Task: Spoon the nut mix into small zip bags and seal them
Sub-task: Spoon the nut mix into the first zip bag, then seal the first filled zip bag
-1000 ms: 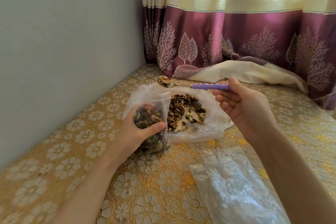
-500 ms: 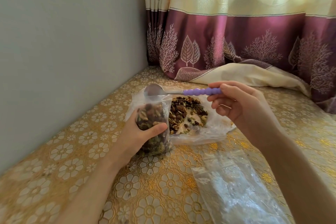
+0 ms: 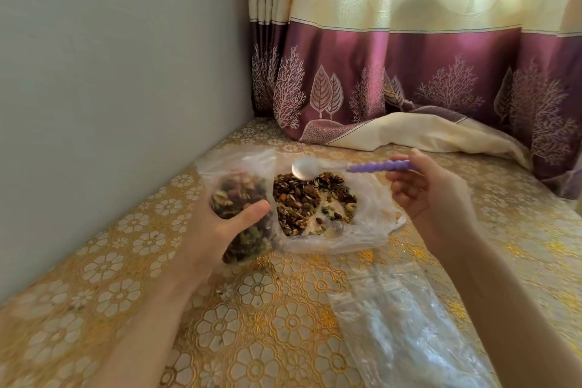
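Observation:
My left hand (image 3: pixel 217 230) grips a small clear zip bag (image 3: pixel 242 195) that stands upright, mostly full of nut mix, its mouth open at the top. Beside it on the right lies a pile of nut mix (image 3: pixel 311 201) spread on a large clear plastic bag (image 3: pixel 371 230). My right hand (image 3: pixel 431 195) pinches the purple handle of a spoon (image 3: pixel 349 167). The spoon's white bowl is empty and hovers over the far edge of the pile, just right of the small bag's mouth.
The work happens on a gold floral tablecloth (image 3: pixel 252 309). A stack of empty clear zip bags (image 3: pixel 406 324) lies at the front right. A grey wall (image 3: pixel 110 88) closes the left side. A purple and cream curtain (image 3: pixel 409 72) hangs behind, its hem bunched on the surface.
The loaded spoon swung left over the small bag's mouth, emptied into it, and has now come back right over the pile with an empty bowl. The left hand kept its hold.

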The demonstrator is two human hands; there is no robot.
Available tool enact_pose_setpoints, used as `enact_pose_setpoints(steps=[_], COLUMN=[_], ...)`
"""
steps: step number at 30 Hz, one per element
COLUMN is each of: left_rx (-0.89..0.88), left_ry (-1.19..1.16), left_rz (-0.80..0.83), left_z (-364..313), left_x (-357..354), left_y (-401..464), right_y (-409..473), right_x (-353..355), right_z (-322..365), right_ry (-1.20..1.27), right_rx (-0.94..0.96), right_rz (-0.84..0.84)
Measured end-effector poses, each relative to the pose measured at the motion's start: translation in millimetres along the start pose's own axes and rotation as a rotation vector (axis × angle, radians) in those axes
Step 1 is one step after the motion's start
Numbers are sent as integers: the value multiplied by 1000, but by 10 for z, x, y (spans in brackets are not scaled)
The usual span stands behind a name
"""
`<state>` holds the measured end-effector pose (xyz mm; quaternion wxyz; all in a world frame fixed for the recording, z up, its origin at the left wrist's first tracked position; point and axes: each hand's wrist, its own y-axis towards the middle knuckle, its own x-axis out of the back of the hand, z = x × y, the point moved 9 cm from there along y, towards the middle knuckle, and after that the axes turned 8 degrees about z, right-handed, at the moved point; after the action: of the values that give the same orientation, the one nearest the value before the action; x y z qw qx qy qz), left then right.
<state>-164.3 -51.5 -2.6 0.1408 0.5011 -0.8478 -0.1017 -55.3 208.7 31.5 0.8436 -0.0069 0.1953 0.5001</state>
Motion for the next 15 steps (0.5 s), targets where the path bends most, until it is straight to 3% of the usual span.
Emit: enact_pose_setpoints(steps=[3, 11, 15], left_rx=[42, 26, 0], left_ry=[73, -6, -63], left_rz=[118, 52, 66], left_z=[62, 82, 65], left_x=[-141, -97, -167], left_y=[5, 20, 16], right_y=[27, 91, 93], right_x=[97, 267, 336], right_z=[-117, -440, -456], right_ry=[-234, -336, -615], right_rx=[-36, -167, -132], right_rz=[-49, -85, -127])
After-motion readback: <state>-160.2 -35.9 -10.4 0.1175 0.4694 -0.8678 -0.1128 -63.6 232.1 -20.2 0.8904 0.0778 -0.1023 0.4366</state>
